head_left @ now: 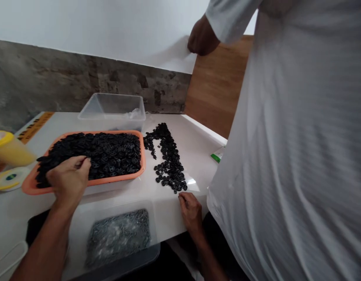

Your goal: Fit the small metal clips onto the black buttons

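Note:
My left hand rests on the near rim of an orange tray heaped with small black ring-shaped parts; its fingers are curled among the parts, and whether it holds any is hidden. My right hand lies on the white table at the near end of a loose strip of the same black parts, fingertips touching the closest ones.
A person in a white shirt stands close on the right, one hand raised at the wall. A clear tub sits behind the tray, another clear tub with grey metal pieces in front. A yellow container stands left.

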### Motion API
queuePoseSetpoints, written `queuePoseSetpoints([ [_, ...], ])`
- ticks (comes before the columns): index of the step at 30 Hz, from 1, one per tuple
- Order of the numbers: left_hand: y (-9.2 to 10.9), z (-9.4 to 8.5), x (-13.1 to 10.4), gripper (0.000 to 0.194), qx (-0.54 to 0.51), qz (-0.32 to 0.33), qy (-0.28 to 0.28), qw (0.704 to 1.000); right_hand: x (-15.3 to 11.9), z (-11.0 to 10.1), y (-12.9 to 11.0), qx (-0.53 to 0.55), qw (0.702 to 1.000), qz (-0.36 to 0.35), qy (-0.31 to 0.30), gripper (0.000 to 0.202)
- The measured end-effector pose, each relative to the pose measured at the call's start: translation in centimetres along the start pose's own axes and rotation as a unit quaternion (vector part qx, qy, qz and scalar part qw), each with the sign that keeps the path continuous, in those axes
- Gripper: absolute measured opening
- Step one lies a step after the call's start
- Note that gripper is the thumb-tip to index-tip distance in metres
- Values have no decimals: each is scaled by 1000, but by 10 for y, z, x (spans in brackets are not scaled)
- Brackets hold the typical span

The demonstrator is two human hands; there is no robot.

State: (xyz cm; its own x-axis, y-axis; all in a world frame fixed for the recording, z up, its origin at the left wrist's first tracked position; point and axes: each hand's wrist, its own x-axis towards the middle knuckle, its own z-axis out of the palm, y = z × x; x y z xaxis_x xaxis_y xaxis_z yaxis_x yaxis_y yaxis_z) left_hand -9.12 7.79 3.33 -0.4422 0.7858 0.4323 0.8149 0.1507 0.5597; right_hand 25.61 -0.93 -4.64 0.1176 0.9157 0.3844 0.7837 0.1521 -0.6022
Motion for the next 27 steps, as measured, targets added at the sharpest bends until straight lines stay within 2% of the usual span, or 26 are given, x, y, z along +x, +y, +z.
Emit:
queuePoseSetpoints([
  [3,2,8,13,32,77,27,-38,996,10,15,8,-49,999,-11,11,23],
  [6,7,9,9,34,200,91,-73,973,26,33,6,-91,995,-34,13,22],
  [8,10,8,2,37,252,114,-69,958,38,44,3,-118,991,-56,4,19],
  [11,10,6,-17,36,203,127,-17,971,52,56,1,-157,984,-80,-9,12],
  [13,8,3,-36,33,130,159,-17,979,55,60,1,-177,980,-88,-15,9],
  [16,1,-6,-67,29,36,186,-102,976,55,64,1,-193,976,-100,-32,9],
  [19,-7,-16,-98,27,-22,174,-195,965,55,68,1,-195,973,-109,-51,10],
  [21,-10,-22,-116,27,-32,173,-204,963,56,71,1,-191,973,-114,-60,12],
  [24,-10,-28,-139,28,-11,197,-153,968,58,75,-1,-182,974,-120,-64,16],
  [25,-8,-28,-145,28,3,208,-155,966,58,76,-2,-177,975,-120,-63,18],
  [26,-6,-28,-149,30,21,217,-180,959,58,77,-3,-172,976,-120,-62,20],
  [27,-2,-27,-153,31,47,219,-231,947,58,77,-4,-166,977,-118,-60,21],
])
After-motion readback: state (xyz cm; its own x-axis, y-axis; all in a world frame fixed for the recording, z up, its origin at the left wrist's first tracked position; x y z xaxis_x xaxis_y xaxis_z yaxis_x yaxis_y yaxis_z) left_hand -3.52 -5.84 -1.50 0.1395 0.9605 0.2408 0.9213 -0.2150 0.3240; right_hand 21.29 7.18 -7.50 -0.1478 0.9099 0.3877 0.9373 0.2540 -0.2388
